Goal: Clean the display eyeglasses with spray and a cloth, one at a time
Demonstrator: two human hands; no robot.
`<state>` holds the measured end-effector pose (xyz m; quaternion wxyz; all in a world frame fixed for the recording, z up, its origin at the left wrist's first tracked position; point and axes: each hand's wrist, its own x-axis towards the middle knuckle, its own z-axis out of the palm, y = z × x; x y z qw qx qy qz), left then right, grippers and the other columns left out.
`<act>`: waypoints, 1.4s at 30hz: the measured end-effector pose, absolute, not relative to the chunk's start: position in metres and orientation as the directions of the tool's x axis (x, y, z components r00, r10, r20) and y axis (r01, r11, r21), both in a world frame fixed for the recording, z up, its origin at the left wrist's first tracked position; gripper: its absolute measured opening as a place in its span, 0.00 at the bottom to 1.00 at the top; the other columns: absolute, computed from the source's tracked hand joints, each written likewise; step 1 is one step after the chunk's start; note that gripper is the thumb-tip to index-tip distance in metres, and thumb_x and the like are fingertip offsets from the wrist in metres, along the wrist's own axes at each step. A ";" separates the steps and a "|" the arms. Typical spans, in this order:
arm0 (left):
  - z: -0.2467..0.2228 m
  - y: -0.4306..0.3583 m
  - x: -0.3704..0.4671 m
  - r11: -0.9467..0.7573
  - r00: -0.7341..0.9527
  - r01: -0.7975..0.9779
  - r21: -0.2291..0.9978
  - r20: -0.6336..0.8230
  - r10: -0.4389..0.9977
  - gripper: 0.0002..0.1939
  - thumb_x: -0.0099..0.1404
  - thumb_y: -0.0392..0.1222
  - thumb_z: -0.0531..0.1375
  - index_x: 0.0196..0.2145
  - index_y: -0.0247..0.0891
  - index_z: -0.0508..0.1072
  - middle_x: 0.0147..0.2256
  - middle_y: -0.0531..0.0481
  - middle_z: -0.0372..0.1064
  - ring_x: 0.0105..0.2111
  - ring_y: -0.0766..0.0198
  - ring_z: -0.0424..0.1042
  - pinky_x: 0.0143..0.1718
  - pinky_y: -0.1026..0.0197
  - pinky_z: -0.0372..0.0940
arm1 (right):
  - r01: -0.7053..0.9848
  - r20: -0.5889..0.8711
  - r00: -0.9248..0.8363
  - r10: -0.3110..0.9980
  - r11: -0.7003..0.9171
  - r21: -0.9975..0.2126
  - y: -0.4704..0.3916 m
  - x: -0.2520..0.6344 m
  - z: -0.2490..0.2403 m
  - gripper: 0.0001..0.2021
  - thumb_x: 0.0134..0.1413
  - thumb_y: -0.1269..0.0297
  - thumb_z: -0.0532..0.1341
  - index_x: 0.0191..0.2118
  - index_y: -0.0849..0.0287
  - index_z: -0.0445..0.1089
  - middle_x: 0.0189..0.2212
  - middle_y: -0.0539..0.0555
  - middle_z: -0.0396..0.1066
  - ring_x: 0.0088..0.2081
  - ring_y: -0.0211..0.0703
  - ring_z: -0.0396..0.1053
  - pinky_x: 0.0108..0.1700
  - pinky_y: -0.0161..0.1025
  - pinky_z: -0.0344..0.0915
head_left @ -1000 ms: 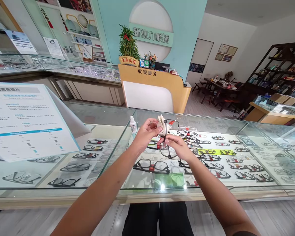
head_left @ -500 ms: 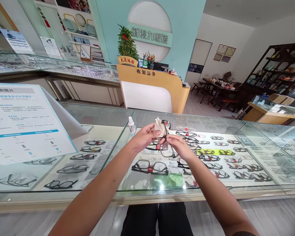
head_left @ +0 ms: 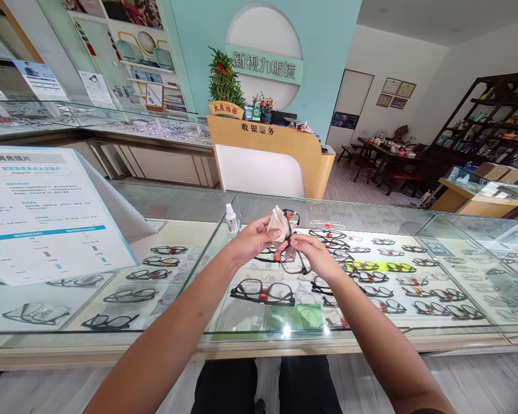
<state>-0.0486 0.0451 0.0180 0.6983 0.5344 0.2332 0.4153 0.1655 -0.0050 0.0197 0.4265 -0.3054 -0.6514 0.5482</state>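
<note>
My left hand (head_left: 255, 238) pinches a cream-coloured cloth (head_left: 278, 225) that is folded over one side of a pair of dark-framed eyeglasses (head_left: 294, 262). My right hand (head_left: 309, 247) grips the same eyeglasses at the frame, its fingers closed. The glasses are held up above the glass counter, one lens hanging low and the other mostly behind the cloth. Just left of my left hand, a small white bottle (head_left: 231, 218) stands upright on the counter.
Beneath my arms runs a glass display case (head_left: 259, 338) with rows of eyeglasses inside, among them a black pair (head_left: 263, 292). A folded paper sign (head_left: 54, 215) stands at the left. Beyond is a wooden service counter (head_left: 265, 154) with a plant (head_left: 224, 80).
My hands stay nearly in place, both still on the cloth and eyeglasses. The view has shifted slightly, and my legs below the counter have moved apart.
</note>
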 end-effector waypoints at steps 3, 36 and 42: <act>0.018 0.044 -0.051 0.050 0.596 -0.251 0.967 0.114 0.795 0.20 0.66 0.55 0.76 0.42 0.37 0.77 0.31 0.52 0.73 0.29 0.63 0.74 0.38 0.57 0.73 | -0.053 0.235 -0.432 0.871 0.236 -0.970 -0.004 0.166 0.016 0.16 0.70 0.52 0.63 0.36 0.56 0.81 0.35 0.54 0.81 0.39 0.46 0.72 0.50 0.43 0.68; 0.018 0.024 -0.024 -0.168 0.241 -0.389 0.906 0.276 0.931 0.30 0.57 0.65 0.79 0.32 0.38 0.73 0.25 0.54 0.71 0.21 0.68 0.66 0.21 0.62 0.63 | 0.268 0.448 -0.380 0.809 0.560 -0.784 -0.023 0.154 0.020 0.25 0.80 0.48 0.54 0.41 0.53 0.85 0.34 0.52 0.79 0.39 0.46 0.75 0.48 0.41 0.65; 0.018 0.031 -0.031 -0.105 0.287 -0.420 0.901 0.242 0.927 0.27 0.61 0.66 0.76 0.36 0.37 0.80 0.32 0.48 0.77 0.34 0.60 0.76 0.36 0.58 0.73 | 0.271 0.447 -0.364 0.817 0.552 -0.788 -0.023 0.160 0.025 0.26 0.81 0.49 0.54 0.40 0.54 0.85 0.31 0.51 0.76 0.36 0.44 0.70 0.45 0.40 0.63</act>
